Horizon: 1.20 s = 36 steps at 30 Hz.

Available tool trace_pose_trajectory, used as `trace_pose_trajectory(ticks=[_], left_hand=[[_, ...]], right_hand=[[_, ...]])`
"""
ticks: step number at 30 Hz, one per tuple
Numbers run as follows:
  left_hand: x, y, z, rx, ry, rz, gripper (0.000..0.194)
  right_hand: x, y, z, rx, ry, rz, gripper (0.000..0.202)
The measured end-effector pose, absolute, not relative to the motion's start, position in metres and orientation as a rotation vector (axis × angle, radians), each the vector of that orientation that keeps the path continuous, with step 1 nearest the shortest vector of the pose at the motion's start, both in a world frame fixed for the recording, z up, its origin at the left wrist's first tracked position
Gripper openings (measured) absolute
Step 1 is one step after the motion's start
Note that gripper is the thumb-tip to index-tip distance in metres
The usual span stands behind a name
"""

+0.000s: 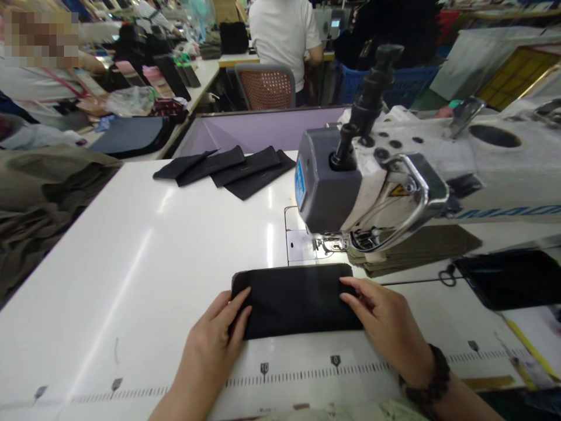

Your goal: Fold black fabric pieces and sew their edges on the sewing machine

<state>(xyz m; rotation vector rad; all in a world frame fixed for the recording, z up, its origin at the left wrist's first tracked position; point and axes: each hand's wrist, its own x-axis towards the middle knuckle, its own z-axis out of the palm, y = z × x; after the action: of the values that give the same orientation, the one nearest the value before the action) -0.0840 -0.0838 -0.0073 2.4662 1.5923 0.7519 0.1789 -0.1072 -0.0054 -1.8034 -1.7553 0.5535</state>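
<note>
A black rectangular fabric piece (298,301) lies on the white sewing table, just in front of the machine's needle area. My left hand (217,339) grips its left end, with fingertips on top and the thumb toward its near side. At the right end, my right hand (388,321) pinches the fabric's edge; a dark beaded bracelet circles that wrist. Beyond the fabric, the presser foot (333,244) of the sewing machine (394,175) sits over the metal plate. A grey-olive layer shows along the fabric's far edge.
Several black fabric pieces (232,169) lie at the table's far edge. Olive pieces (421,248) rest under the machine arm. At right are small scissors (447,275) and a dark phone-like slab (512,278). Olive cloth (39,216) is heaped at left. A person in white (284,35) sits ahead.
</note>
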Motion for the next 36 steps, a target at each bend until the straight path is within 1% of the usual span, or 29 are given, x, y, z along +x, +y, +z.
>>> trace_pose_trajectory(ticks=[9,28,36], left_hand=[[-0.0837,-0.0845,-0.0057,2.444,1.640,0.755,0.031],[-0.0823,-0.0855,-0.0071,2.468,1.677,0.770,0.027],[-0.0814,-0.0850,-0.0074,2.375,1.701,0.785,0.028]], right_hand=[[0.1770,-0.1048,-0.0031,-1.820,-1.759,0.563,0.023],[0.1776,-0.1035,-0.0035,-1.872,-1.738,0.607,0.026],[0.1772,-0.1029,-0.0019,-1.868,-1.763,0.550,0.028]])
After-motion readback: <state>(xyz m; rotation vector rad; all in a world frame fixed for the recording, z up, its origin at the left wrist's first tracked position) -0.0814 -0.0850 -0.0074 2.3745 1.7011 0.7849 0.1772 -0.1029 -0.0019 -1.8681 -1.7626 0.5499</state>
